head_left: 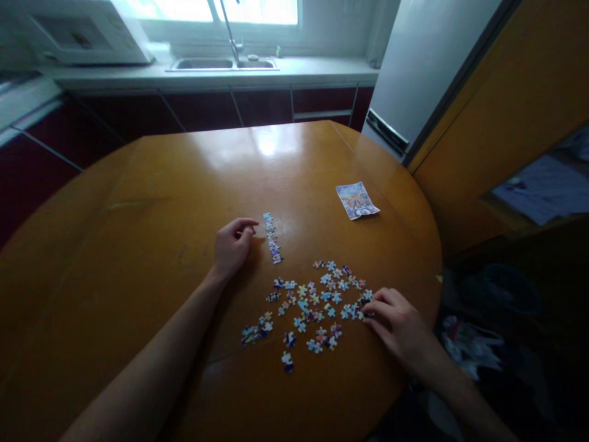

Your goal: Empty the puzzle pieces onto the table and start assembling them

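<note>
My left hand (234, 245) rests on the table just left of a narrow strip of joined jigsaw pieces (272, 238). Its fingers are loosely bent and a little apart, with nothing seen in them. At the right edge of a spread of loose jigsaw pieces (315, 299), my right hand (396, 320) has its thumb and fingertips together on a puzzle piece (366, 314), mostly hidden by the fingers. A small joined cluster (251, 334) lies at the near left of the spread.
A creased picture sheet (358, 201) lies towards the back right of the round wooden table (151, 202). Beyond the table are a counter with a sink (205, 64), a microwave (87, 34) and a fridge (418, 67). Bags (473, 350) sit low at right.
</note>
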{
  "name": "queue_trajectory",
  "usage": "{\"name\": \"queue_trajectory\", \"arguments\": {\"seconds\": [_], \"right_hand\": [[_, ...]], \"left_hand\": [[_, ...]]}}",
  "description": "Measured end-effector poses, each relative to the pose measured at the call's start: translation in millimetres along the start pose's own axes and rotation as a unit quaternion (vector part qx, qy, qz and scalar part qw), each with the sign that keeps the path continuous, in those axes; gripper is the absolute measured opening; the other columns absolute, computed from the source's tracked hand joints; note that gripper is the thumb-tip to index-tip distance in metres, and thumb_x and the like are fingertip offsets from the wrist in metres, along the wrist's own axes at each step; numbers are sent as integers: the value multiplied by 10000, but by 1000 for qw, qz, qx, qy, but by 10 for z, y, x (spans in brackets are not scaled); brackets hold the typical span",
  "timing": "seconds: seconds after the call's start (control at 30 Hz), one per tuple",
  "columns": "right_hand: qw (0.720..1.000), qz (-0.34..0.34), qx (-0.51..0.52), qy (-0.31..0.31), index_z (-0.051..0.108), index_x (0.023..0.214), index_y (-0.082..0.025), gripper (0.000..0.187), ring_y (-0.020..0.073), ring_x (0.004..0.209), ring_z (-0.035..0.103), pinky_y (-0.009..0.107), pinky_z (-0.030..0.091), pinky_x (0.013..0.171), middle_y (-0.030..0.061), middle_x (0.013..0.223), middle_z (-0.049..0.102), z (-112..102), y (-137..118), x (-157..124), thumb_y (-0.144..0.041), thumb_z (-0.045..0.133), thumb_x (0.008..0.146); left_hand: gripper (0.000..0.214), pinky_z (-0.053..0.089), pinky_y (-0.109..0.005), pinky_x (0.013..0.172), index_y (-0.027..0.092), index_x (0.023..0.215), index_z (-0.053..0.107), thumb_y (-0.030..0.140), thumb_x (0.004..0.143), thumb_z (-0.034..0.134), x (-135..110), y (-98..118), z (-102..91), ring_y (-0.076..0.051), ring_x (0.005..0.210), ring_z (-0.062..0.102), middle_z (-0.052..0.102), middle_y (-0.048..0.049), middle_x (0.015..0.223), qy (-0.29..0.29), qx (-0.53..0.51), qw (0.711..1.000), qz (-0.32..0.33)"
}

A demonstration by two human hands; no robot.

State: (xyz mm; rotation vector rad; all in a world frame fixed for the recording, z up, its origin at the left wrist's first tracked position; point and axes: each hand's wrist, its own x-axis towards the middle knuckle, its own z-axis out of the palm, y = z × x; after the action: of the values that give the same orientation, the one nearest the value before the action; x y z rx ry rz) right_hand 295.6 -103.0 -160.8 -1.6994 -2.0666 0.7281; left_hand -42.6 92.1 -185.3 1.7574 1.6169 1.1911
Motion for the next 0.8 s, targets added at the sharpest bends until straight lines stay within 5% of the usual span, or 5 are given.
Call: {"name": "queue_trajectory", "arguments": {"seconds": [0.3,0.8], "right_hand": [[1000,9,-18,6,684,979,-209,196,227,961,590,357,515,844,67,999,629,42,-28,-9,-60,623,869],[998,13,57,-18,609,805,-203,142,187,805,591,309,464,742,28,840,638,-138,-64,54,-90,575,883]], "left_hand": [[236,443,-243,598,182,895,721,292,807,531,2,-12,-3,-153,655,584,665,-22,764,-1,-6,1000,-1],[231,442,-244,591,176,893,723,288,820,534,-3,-15,5,-149,648,583,664,-18,748,2,-10,1000,-1]]}}
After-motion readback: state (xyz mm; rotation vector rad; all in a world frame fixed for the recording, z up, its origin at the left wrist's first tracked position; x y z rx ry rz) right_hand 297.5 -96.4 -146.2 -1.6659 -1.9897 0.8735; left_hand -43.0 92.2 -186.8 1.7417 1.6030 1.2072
